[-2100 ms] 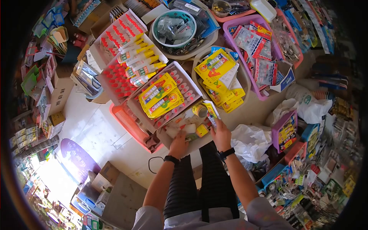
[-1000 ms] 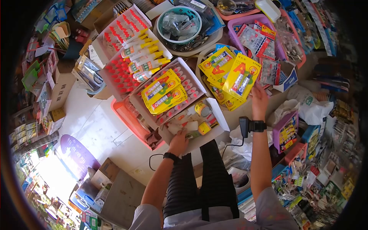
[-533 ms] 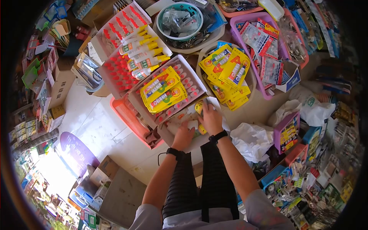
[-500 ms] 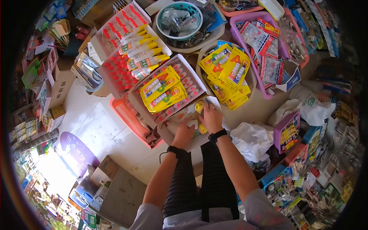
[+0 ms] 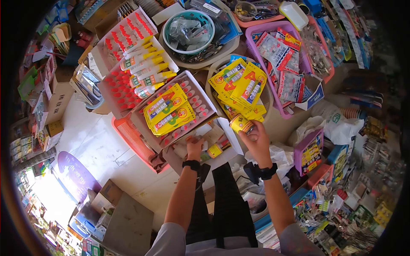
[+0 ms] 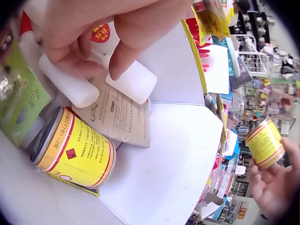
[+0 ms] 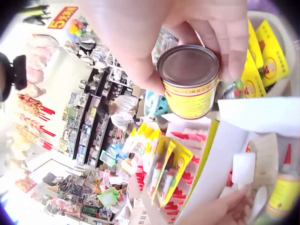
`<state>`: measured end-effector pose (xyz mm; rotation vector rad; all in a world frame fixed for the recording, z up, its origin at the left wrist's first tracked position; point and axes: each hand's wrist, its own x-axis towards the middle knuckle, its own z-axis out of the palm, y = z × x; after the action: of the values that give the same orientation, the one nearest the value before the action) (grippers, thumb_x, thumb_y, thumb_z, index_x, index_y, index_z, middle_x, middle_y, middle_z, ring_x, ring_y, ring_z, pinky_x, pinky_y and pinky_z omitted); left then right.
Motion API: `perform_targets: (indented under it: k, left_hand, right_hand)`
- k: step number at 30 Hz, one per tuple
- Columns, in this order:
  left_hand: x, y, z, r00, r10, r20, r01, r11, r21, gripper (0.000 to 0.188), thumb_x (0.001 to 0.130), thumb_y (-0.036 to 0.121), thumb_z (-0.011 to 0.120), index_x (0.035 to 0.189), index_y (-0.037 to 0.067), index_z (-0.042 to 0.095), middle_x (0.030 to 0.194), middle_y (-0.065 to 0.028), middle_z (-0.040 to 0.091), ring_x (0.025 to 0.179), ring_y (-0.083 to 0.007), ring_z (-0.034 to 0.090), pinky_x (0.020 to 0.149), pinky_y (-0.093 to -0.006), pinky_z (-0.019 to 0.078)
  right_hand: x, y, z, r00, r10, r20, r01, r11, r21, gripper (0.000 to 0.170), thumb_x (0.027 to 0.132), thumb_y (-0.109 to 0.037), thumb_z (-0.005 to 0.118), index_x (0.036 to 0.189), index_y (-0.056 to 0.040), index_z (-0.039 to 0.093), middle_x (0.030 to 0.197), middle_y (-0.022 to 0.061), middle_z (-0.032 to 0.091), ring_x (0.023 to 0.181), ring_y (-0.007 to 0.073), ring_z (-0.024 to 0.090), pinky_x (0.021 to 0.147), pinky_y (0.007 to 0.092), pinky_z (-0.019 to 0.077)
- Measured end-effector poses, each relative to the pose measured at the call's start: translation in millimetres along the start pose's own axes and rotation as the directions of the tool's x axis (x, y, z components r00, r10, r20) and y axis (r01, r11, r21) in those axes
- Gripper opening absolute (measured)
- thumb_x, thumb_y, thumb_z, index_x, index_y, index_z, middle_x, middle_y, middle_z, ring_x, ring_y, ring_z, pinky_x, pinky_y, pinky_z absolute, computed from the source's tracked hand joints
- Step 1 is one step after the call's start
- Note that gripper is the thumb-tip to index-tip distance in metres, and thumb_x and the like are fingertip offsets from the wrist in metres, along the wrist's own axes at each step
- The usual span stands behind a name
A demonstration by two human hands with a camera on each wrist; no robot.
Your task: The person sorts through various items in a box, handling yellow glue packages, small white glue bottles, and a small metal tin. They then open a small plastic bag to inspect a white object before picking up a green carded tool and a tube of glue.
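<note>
My right hand (image 5: 259, 145) grips a yellow-labelled tin (image 5: 241, 125) by its side, raised just beyond the right edge of the open white box (image 5: 233, 137). In the right wrist view the tin (image 7: 191, 102) shows its dark metal end between thumb and fingers. My left hand (image 5: 194, 148) is down inside the box; in the left wrist view its thumb touches a small white bottle (image 6: 133, 82), fingers loosely bent over another white bottle (image 6: 70, 85). A second yellow tin (image 6: 84, 152) lies on its side in the box, beside a printed card (image 6: 123, 117).
Yellow glue packets (image 5: 169, 112) lie on a box of red-capped tubes, with yellow-capped bottles (image 5: 149, 68) behind. More yellow packets (image 5: 248, 90) fill a round basket. A purple basket (image 5: 285, 112) is to its right, a teal bowl (image 5: 166, 36) beyond, and an orange basket (image 5: 132, 143) at left.
My right hand has lifted the tin out of the box, up and to the right. Earlier it laid a yellow packet on the round basket's pile. My left hand stays in the box.
</note>
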<state>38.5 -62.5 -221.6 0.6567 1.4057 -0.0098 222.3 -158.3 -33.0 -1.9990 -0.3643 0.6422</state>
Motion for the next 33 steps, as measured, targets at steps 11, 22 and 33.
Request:
perform_targets:
  k: [11, 22, 33]
  left_hand:
    - [-10, -2, -18, 0.933, 0.358, 0.029, -0.349, 0.885, 0.308, 0.03, 0.078, 0.01, 0.07, 0.103, -0.004, 0.06, 0.075, -0.0066, 0.064, 0.069, -0.0138, 0.062, 0.063, -0.0269, 0.0485]
    - [-85, 47, -25, 0.799, 0.602, 0.017, -0.568, 0.744, 0.351, 0.013, 0.084, 0.008, 0.065, 0.093, 0.002, 0.058, 0.077, -0.0046, 0.063, 0.065, -0.0094, 0.059, 0.057, -0.0223, 0.0452]
    - [-142, 69, -13, 0.933, 0.347, 0.094, -0.344, 0.938, -0.048, 0.012, 0.088, 0.009, 0.063, 0.093, 0.001, 0.056, 0.075, -0.0021, 0.061, 0.064, -0.007, 0.056, 0.058, -0.0208, 0.0448]
  right_hand:
    - [41, 18, -9, 0.977, -0.101, 0.189, 0.19, 0.816, -0.547, 0.054, 0.07, -0.018, 0.074, 0.114, 0.0004, 0.051, 0.104, 0.0211, 0.057, 0.097, 0.0372, 0.056, 0.082, 0.0415, 0.0469]
    - [34, 49, -62, 0.926, 0.052, -0.375, -0.11, 0.985, -0.136, 0.053, 0.076, -0.021, 0.075, 0.117, 0.0025, 0.051, 0.102, 0.0121, 0.059, 0.084, 0.0165, 0.06, 0.072, 0.0296, 0.0498]
    - [88, 85, -62, 0.897, -0.076, -0.435, -0.069, 0.949, -0.309, 0.062, 0.081, -0.034, 0.071, 0.123, 0.0055, 0.049, 0.11, 0.0154, 0.06, 0.091, 0.0196, 0.06, 0.074, 0.0315, 0.0496]
